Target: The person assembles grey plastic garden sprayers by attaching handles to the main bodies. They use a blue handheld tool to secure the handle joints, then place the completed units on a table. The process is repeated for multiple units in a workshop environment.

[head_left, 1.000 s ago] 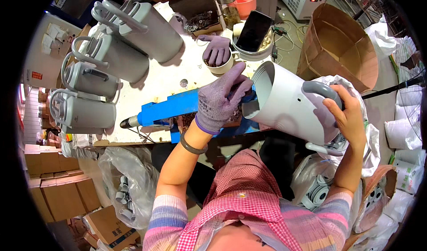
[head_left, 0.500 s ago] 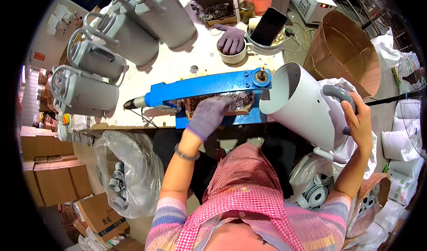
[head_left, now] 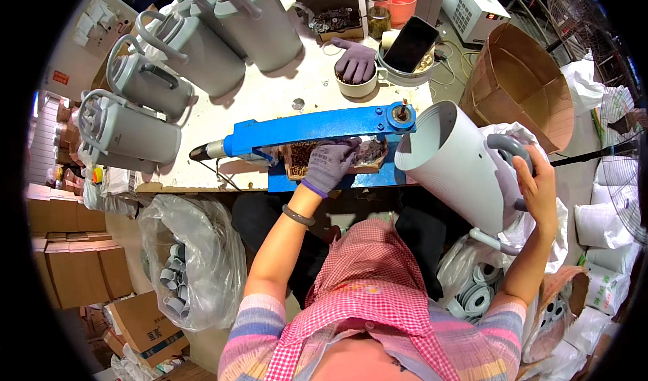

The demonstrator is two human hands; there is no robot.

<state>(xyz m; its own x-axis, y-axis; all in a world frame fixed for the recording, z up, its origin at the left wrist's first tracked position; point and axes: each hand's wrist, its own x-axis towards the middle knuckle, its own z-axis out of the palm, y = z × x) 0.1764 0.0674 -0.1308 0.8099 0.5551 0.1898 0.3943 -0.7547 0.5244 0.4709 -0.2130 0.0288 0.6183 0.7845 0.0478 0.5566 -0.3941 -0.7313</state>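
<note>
My left hand, in a purple-grey glove, reaches into a shallow box under the arm of a blue bench press. Its bent fingertips are among shiny washers; whether they pinch one is hidden. Small brown rivet-like pieces fill the box's left part. My bare right hand is closed on the dark grey handle of a light grey cylindrical pail. The pail lies tilted, its open mouth around the right end of the press arm.
Several finished grey pails stand at the table's left. Behind the press are a cup with a glove on it, a phone and a glass jar. A large carton stands right; bags of parts flank my legs.
My left hand has moved slightly right and up, its fingertips now deeper among the washers. My right hand still holds the handle; the pail has barely shifted. The whole view has moved slightly.
</note>
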